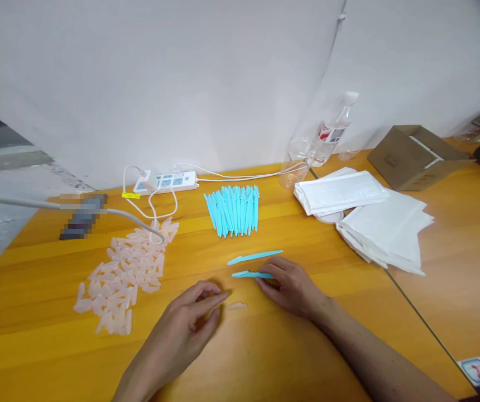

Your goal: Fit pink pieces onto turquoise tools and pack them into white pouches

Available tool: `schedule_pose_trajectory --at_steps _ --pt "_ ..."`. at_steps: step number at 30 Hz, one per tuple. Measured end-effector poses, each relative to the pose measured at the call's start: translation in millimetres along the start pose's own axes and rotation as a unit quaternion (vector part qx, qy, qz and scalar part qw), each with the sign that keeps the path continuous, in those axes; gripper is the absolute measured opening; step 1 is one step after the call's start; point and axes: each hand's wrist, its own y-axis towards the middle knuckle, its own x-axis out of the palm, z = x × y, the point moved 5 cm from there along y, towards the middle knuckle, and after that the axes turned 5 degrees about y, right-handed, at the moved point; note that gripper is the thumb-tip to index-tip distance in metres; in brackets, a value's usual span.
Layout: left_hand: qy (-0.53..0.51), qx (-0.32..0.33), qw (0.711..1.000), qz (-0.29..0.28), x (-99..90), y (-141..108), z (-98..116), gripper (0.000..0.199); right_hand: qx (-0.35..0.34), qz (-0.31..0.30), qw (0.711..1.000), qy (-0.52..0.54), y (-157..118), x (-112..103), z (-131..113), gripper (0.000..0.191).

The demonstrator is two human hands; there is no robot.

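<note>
My right hand (288, 285) is closed around the handle end of a light-blue eyebrow razor (245, 274), its blade end pointing left. A second blue eyebrow razor (254, 257) lies on the table just beyond. My left hand (192, 318) hovers to the left with thumb and index finger apart and nothing visible between them. Right by its fingertips is a small translucent pinkish cap (237, 306). A spread pile of similar pale pink caps (126, 273) lies at the left. Farther back, many blue razors (232, 211) are laid side by side in a bundle.
A white power strip (167, 182) with cables stands by the wall. A grey cable (126, 218) crosses above the caps, near a blurred dark phone-like object (84, 216). At right are a clear cup (294, 164), a bottle (334, 134), white packets (384, 223) and a cardboard box (411, 159).
</note>
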Motion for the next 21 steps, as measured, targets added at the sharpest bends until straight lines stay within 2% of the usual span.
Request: schedule_pose_trajectory --at_steps 3,6,9,11,16,21 --pt "0.054 0.043 0.997 -0.025 10.2 4 11 0.037 0.009 0.001 1.0 0.008 1 -2 1 0.009" --pt "0.089 0.06 0.994 0.005 23.9 9 9 0.028 0.014 0.002 1.0 0.019 0 -3 1 0.009" --pt "0.068 0.056 0.995 0.043 29.3 12 0 0.025 0.013 0.007 1.0 0.028 0 -4 2 0.008" --pt "0.015 0.033 0.998 0.06 26.2 14 -7 0.023 0.011 0.008 0.999 0.029 0 -4 1 0.008" --pt "-0.127 -0.086 0.984 0.09 12.9 24 -28 0.019 -0.003 0.002 0.999 0.034 0 -5 -1 0.009" --pt "-0.141 -0.074 0.985 0.07 17.3 31 -25 0.023 -0.02 -0.015 0.999 0.031 1 -7 -4 0.009"
